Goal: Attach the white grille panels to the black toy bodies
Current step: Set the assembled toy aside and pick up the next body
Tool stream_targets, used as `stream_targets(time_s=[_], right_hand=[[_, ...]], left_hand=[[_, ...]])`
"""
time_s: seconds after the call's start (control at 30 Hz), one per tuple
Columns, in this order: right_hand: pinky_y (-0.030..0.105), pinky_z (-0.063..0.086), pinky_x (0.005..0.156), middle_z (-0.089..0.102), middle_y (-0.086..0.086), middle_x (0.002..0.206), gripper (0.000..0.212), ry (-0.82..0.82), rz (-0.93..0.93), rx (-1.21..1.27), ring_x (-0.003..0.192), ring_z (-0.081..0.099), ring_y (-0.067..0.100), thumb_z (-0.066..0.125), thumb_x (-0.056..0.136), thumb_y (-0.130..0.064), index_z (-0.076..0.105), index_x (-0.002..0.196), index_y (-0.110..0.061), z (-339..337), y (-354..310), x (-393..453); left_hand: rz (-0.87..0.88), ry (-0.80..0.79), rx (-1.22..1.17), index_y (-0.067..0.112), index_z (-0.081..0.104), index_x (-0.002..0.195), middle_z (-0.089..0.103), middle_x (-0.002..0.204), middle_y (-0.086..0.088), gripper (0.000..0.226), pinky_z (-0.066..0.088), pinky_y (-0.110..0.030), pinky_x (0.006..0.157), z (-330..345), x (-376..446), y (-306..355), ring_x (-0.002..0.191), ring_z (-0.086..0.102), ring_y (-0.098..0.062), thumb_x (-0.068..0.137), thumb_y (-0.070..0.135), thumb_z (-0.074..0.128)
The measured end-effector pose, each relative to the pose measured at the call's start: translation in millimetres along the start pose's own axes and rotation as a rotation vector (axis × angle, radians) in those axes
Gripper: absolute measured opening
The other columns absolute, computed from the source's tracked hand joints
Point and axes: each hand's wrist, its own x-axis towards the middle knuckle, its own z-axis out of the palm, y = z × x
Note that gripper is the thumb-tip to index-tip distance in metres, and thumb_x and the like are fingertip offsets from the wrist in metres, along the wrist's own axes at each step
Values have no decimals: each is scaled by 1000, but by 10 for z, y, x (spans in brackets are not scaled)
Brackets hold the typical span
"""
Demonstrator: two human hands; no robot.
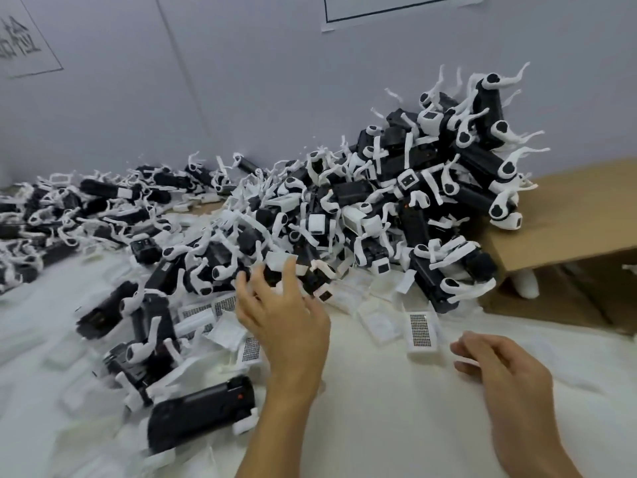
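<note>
While left hand [281, 315] reaches, fingers spread, into black toy bodies [344, 208], right hand [499, 367] hovers loosely curled, empty

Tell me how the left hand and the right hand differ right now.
The left hand reaches forward with fingers spread at the foot of the toy pile; the right hand hangs back over the white surface, fingers loosely curled. The left touches toy parts; the right touches none. Neither plainly grips anything.

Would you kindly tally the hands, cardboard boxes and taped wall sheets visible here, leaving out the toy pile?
Hands: 2, left hand and right hand
Cardboard box: 1
Wall sheets: 2
Total: 5
</note>
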Motion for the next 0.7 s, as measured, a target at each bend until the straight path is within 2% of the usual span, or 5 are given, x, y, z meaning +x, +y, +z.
stream_targets(time_s=[0.07, 0.2, 0.33, 0.43, 0.7], right_hand=[[12, 56, 60, 76, -3, 75, 18, -15, 0, -4, 70, 70, 18, 68, 94, -15, 73, 77, -13, 2, 9, -2], [28, 53, 69, 76, -4, 76, 18, -26, 5, -10, 68, 71, 11, 67, 95, -17, 73, 78, -14, 0, 13, -19], [30, 49, 70, 77, -4, 78, 17, -32, 1, -6, 74, 72, 19, 67, 95, -18, 73, 79, -16, -4, 9, -30], [29, 50, 70, 76, -3, 77, 19, -39, -3, -14, 74, 72, 17, 67, 95, -18, 73, 77, -16, 2, -5, -43], [30, 49, 72, 76, -2, 78, 22, -109, -67, 4, 75, 69, 5, 67, 95, -15, 74, 74, -17, 38, -110, -130]], left_hand=[[-54, -89, 77, 20, 40, 151, 17, 163, -5, 67, 20, -52, 119, 20, 38, -140, 150, 14, -34, 89, 3, 60], [22, 20, -234, 4, 63, 123, 45, 131, -5, 39, 54, -38, 93, 29, 69, -159, 116, 53, -24, 87, -11, 63], [97, 103, -491, 10, 62, 102, 53, 109, -2, 29, 50, -12, 73, 9, 79, -114, 84, 59, -3, 84, -11, 71], [188, 179, -716, 23, 58, 95, 58, 95, 3, 31, 53, -18, 76, -48, 77, -30, 83, 61, -10, 84, 2, 79], [-252, -250, -1701, 19, 67, 82, 61, 80, -1, 12, 56, -20, 78, -303, 26, 197, 77, 63, -11, 77, 14, 76]])
